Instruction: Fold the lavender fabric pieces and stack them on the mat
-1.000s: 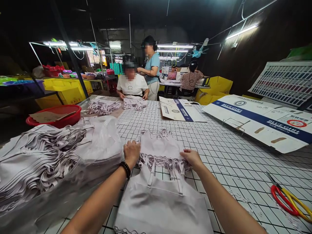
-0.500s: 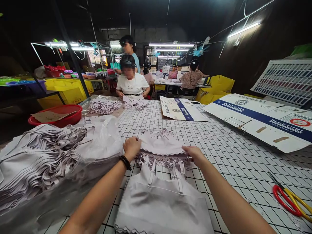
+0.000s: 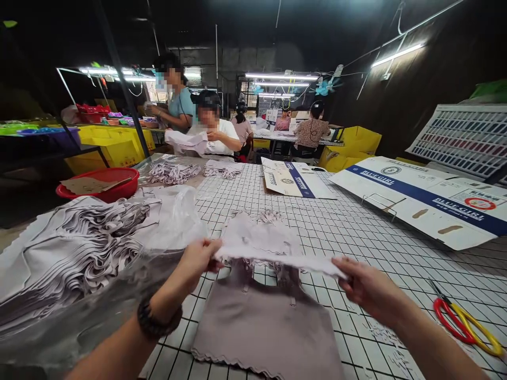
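My left hand [image 3: 194, 266] and my right hand [image 3: 370, 287] each pinch one end of a pale, scallop-edged camisole top [image 3: 277, 259]. It is stretched between them above the table and seen nearly edge-on, slightly blurred. Below and nearer to me lies a stack of mauve-grey camisoles [image 3: 269, 327], straps pointing away and scalloped hems toward me. Just beyond the held camisole, another pile of camisoles [image 3: 257, 232] rests on the grid-patterned table [image 3: 317, 227], its straps bunched at the far end.
Left of me, a large heap of folded camisoles [image 3: 59, 253] sits on clear plastic, with a red basin [image 3: 99, 184] behind. Scissors [image 3: 463, 322] lie at right. Flattened cartons [image 3: 420, 198] cover the right back. Across the table, a person in white [image 3: 227, 132] handles a garment.
My hands have lifted the camisole off the far pile, drawn it nearer and moved farther apart. Across the table, the person in white has raised a garment; the standing person has shifted left.
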Tool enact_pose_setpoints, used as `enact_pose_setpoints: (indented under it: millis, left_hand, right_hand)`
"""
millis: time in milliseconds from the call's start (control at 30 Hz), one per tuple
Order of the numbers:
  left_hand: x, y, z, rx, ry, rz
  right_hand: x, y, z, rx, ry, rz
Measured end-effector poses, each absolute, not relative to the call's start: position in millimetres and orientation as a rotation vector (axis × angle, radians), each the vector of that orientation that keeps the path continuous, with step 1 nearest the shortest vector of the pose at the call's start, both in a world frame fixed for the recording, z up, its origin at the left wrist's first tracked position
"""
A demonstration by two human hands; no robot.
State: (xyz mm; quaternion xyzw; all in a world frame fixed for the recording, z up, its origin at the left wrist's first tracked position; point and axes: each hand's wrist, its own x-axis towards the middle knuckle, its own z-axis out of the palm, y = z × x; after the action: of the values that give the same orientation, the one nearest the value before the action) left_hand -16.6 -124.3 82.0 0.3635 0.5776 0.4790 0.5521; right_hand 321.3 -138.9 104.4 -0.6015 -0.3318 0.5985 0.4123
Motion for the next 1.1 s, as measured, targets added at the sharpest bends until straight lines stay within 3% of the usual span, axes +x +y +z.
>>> enact_pose_setpoints:
  millis: [233, 367, 800, 1100]
  left_hand:
    - [-29.6, -213.9, 12.2, 0.867, 1.517, 0.887]
    - [-27.7, -220.3, -5.7, 0.903, 1.555, 0.874]
    - [-27.2, -238.8, -16.2, 1.067, 1.687, 0.793]
    - [-35.1, -237.9, -14.0, 1.384, 1.963, 0.702]
  right_hand:
    - [303.2, -232.8, 29.3, -1.762, -0.769, 1.572]
    - [298.5, -237.9, 17.9, -1.857, -0.865, 1.488]
    - [315.4, -247.8, -5.7, -1.863, -1.001, 1.414]
    - [320.3, -241.7, -16.3, -1.972, -1.175, 1.180]
